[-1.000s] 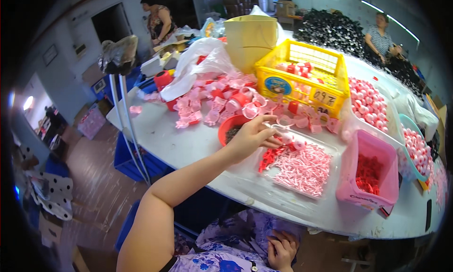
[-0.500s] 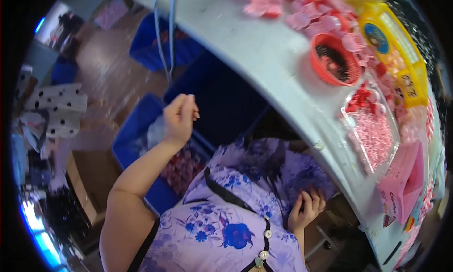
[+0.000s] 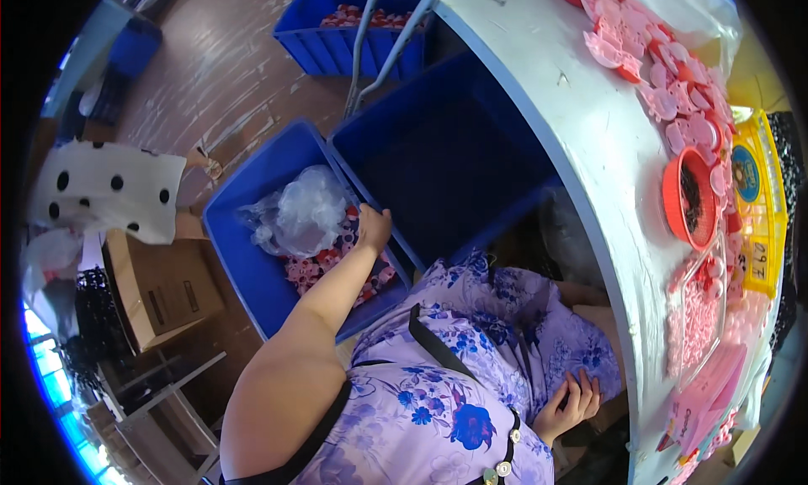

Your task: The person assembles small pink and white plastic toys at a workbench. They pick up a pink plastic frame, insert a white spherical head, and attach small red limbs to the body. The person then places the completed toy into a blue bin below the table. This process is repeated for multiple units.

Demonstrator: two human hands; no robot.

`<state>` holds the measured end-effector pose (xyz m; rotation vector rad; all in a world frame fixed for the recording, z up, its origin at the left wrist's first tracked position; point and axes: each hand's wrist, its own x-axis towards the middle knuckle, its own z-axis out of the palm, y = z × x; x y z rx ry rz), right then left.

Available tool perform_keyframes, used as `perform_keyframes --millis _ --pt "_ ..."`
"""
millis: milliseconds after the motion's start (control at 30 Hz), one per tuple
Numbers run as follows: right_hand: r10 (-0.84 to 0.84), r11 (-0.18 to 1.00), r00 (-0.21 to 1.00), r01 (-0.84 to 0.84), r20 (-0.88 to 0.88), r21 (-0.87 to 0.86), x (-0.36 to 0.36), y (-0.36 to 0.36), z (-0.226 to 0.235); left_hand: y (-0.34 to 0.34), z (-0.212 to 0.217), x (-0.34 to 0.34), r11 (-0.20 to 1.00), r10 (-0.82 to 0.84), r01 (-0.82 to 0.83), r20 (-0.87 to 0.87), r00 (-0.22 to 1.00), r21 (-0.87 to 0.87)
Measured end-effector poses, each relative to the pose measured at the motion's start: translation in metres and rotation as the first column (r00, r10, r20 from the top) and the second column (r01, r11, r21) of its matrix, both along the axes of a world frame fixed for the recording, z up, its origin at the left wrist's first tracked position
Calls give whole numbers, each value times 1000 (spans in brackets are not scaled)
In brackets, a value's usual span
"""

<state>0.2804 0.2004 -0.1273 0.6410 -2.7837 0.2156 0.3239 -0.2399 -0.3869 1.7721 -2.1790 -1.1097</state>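
Pink and red parts: we see them (image 3: pixel 305 270) heaped in a blue bin, just below and to the left of the left hand (image 3: pixel 374 227), with a few showing close beside its fingers.
Left hand: its fingers are curled inward at the bin's right side, back turned toward us; we cannot tell whether they grip anything.
Blue bin: it (image 3: pixel 231 224) sits under the left hand and forearm, its long wall stretching away to the hand's left.
Clear plastic bag: we find it (image 3: pixel 311 206) crumpled on top of the heap, just left of the left hand.
Second blue bin: deep and dark inside (image 3: pixel 454 148), it stands right beside the first, beyond the left hand and to its right.
Right hand: well apart from the left hand, it (image 3: pixel 569 409) rests on the floral clothing (image 3: pixel 438 384) over the lap, fingers loosely bent; we make out nothing held.
Third blue bin: farther beyond the left hand, it (image 3: pixel 337 54) carries more small red and pink pieces, behind metal legs (image 3: pixel 364 56).
Bench: its pale top (image 3: pixel 547 64) curves well to the right of the left hand; on it we see a red basket (image 3: pixel 673 203), pink pieces and a yellow crate (image 3: pixel 762 233).
Cardboard box: open, it (image 3: pixel 172 275) lies well to the left of the left hand.
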Motion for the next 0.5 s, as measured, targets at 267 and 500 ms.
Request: perform_keyframes --millis 267,500 --pt "-1 998 1000 1 -3 59 -3 -6 -3 -35 -35 7 985 -121 113 51 991 133" --pt "45 998 999 -45 -12 40 -14 -9 -8 -30 -5 -5 971 -239 240 -68 969 17"
